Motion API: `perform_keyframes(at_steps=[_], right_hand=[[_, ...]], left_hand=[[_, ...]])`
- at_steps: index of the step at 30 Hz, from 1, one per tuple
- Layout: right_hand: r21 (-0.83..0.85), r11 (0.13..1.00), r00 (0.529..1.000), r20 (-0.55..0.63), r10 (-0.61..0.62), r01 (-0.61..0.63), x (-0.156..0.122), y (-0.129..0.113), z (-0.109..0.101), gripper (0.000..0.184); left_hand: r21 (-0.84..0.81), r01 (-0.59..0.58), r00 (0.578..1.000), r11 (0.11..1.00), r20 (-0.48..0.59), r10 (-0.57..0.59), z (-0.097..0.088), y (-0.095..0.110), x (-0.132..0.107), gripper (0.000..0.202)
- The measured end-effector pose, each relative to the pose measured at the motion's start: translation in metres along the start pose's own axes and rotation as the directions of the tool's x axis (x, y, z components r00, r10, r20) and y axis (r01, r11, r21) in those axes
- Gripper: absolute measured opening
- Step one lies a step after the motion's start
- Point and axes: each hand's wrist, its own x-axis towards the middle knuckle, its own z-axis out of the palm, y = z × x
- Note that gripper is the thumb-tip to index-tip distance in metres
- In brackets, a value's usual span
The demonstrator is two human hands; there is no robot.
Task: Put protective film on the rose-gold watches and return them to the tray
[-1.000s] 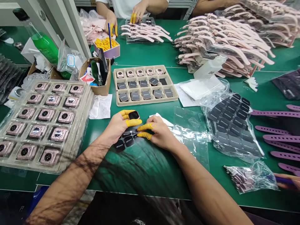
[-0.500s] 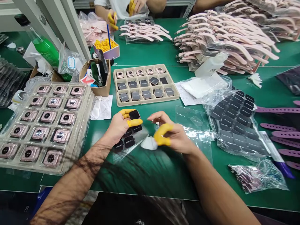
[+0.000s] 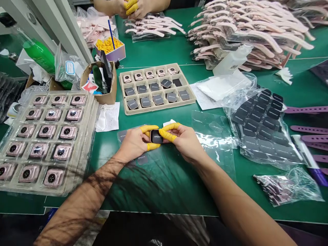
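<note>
A small smartwatch case (image 3: 156, 136), its dark face up with pale lettering on it, is held between my two hands above the table. My left hand (image 3: 134, 145) grips its left side, thumb and fingertips in yellow finger cots closed around the edge. From the right, my right hand (image 3: 186, 141) pinches it, yellow-covered fingertips pressed on the face and edge. A clear sheet with dark lettered films (image 3: 143, 159) lies on the table, partly under my left hand. A crumpled white wipe (image 3: 169, 122) shows just behind my right fingers.
Ahead is a pulp tray (image 3: 159, 108) of watch cases and dark squares. Stacked trays of pink watches (image 3: 47, 131) stand left, beside a cardboard box (image 3: 110, 97). On the right lie bagged dark films (image 3: 261, 130) and a marker (image 3: 306, 153). Another person's hands (image 3: 134, 8) work across the table.
My right hand has moved up and left to the watch and now grips it too. The film sheet has left my left hand for the table. The wipe now lies farther back.
</note>
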Motion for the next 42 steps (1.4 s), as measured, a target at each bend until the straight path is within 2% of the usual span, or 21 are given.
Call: perform_keyframes(at_steps=[29, 32, 34, 35, 36, 37, 38, 40, 41, 42], right_hand=[[-0.068, 0.997, 0.999, 0.008, -0.041, 0.041, 0.002, 0.006, 0.002, 0.041], [-0.096, 0.992, 0.989, -0.113, -0.096, 0.085, 0.002, 0.007, 0.002, 0.046], [-0.176, 0.970, 0.949, -0.237, -0.207, 0.168, 0.001, 0.009, 0.002, 0.040], [-0.263, 0.938, 0.922, -0.254, -0.292, 0.225, 0.001, 0.011, 0.004, 0.035], [-0.383, 0.878, 0.897, -0.214, -0.386, 0.286, 0.001, 0.012, 0.006, 0.031], [-0.520, 0.778, 0.876, -0.111, -0.470, 0.352, 0.000, 0.014, 0.009, 0.029], [-0.650, 0.636, 0.851, 0.031, -0.524, 0.415, 0.000, 0.015, 0.013, 0.028], [-0.806, 0.306, 0.802, 0.311, -0.510, 0.507, 0.000, 0.017, 0.021, 0.028], [-0.831, 0.169, 0.780, 0.400, -0.481, 0.530, 0.000, 0.018, 0.024, 0.029], [-0.838, 0.073, 0.761, 0.450, -0.467, 0.540, 0.001, 0.018, 0.026, 0.030]], left_hand=[[0.071, 0.024, 1.000, 0.997, -0.018, -0.023, 0.004, 0.004, -0.001, 0.054], [0.034, 0.047, 0.999, 0.998, -0.029, -0.046, 0.005, 0.001, 0.000, 0.055], [-0.115, 0.081, 0.995, 0.990, -0.047, -0.087, 0.005, 0.001, -0.001, 0.061], [-0.230, 0.082, 0.992, 0.970, -0.075, -0.101, 0.004, 0.001, -0.001, 0.064], [-0.348, 0.063, 0.987, 0.936, -0.119, -0.110, 0.003, 0.003, -0.001, 0.067], [-0.443, 0.026, 0.979, 0.896, -0.172, -0.113, 0.001, 0.005, 0.001, 0.068], [-0.491, -0.017, 0.970, 0.871, -0.221, -0.106, 0.000, 0.009, 0.005, 0.068], [-0.409, -0.094, 0.958, 0.908, -0.286, -0.030, -0.003, 0.020, 0.025, 0.065], [-0.278, -0.130, 0.955, 0.952, -0.295, 0.044, -0.004, 0.026, 0.042, 0.061], [-0.109, -0.168, 0.949, 0.980, -0.287, 0.131, -0.004, 0.033, 0.062, 0.058]])
